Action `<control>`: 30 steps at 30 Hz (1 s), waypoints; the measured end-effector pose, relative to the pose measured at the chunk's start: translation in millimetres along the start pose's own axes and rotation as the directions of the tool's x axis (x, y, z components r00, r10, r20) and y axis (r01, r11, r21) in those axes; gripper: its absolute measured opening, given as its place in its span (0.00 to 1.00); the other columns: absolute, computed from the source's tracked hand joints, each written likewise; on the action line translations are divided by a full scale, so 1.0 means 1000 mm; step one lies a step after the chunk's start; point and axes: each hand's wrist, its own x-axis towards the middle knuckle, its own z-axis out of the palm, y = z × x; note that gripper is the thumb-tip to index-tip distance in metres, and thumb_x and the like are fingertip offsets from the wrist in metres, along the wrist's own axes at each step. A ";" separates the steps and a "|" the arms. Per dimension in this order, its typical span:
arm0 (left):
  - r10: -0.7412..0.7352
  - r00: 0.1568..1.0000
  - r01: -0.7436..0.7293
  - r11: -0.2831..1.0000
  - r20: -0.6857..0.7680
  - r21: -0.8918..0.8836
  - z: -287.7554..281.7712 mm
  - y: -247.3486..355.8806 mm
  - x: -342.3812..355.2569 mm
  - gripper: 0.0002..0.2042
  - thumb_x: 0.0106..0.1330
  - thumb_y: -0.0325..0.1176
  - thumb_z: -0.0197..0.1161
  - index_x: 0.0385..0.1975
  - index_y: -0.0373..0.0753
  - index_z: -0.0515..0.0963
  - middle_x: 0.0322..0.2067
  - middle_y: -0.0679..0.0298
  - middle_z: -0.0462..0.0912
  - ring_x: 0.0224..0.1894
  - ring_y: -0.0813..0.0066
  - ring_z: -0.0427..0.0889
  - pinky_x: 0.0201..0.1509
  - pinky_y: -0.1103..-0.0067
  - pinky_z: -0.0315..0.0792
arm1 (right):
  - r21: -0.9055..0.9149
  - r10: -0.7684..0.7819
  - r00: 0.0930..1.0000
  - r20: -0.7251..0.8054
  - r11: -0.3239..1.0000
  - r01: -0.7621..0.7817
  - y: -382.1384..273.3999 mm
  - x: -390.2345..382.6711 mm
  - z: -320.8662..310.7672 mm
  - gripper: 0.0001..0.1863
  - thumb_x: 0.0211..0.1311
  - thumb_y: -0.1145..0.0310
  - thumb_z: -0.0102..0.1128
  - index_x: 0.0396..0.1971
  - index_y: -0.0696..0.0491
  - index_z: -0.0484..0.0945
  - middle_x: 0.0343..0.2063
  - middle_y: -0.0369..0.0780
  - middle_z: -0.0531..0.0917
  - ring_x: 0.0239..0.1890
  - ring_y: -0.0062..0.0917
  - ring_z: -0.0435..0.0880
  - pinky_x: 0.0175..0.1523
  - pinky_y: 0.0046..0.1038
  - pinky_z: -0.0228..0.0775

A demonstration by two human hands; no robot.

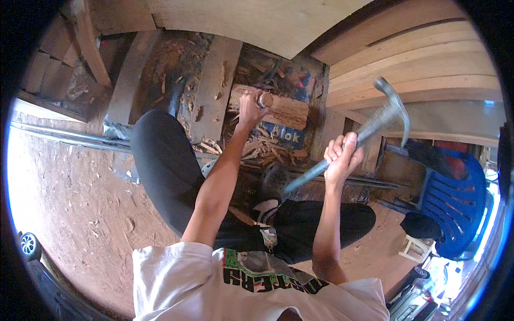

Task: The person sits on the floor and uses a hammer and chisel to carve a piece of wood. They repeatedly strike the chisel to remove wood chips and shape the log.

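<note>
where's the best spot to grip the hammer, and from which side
Probably the long, straight handle, below the head, coming from the body side. The right hand wraps it partway along; its free end slants lower left, nearer the wearer, while the curved head sits farther out, upper right.

The brown floor [91, 198] is strewn with thin shavings [130, 223], scattered singly at the left, while paler wood chips [262, 148] pile up toward the middle. Flat planks [214, 91] lie at the upper left, bits of chip on the right-hand one. Beside it, a blue printed sheet [297, 140] shows among the chips near a rough wooden block [290, 112], whose exact support is hidden. A blue chair [477, 184] stands at the right
</note>
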 end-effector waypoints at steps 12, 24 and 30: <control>0.080 0.994 -0.081 0.996 -0.069 -0.022 0.002 -0.002 0.001 0.16 0.37 0.32 0.67 0.30 0.34 0.79 0.24 0.47 0.78 0.33 0.46 0.75 0.39 0.63 0.69 | -0.351 0.365 0.920 0.141 0.888 -0.298 0.035 -0.010 0.003 0.17 0.66 0.55 0.55 0.24 0.50 0.65 0.13 0.26 0.64 0.11 0.07 0.60 0.14 0.15 0.50; -0.079 0.994 0.073 0.995 -0.081 -0.073 -0.003 -0.003 0.001 0.15 0.40 0.35 0.68 0.27 0.33 0.78 0.22 0.47 0.77 0.29 0.47 0.78 0.36 0.62 0.71 | -0.690 0.204 0.956 0.212 0.724 -0.001 0.093 -0.023 0.004 0.16 0.67 0.57 0.55 0.22 0.49 0.68 0.12 0.28 0.67 0.11 0.13 0.63 0.16 0.21 0.55; 0.041 0.999 -0.041 0.998 0.001 -0.042 -0.003 -0.003 -0.001 0.16 0.35 0.34 0.67 0.25 0.31 0.78 0.23 0.46 0.78 0.29 0.45 0.78 0.35 0.64 0.71 | -0.299 0.108 0.988 0.108 0.952 -0.071 -0.003 -0.005 -0.003 0.18 0.68 0.57 0.53 0.22 0.49 0.63 0.12 0.27 0.64 0.11 0.09 0.60 0.14 0.15 0.50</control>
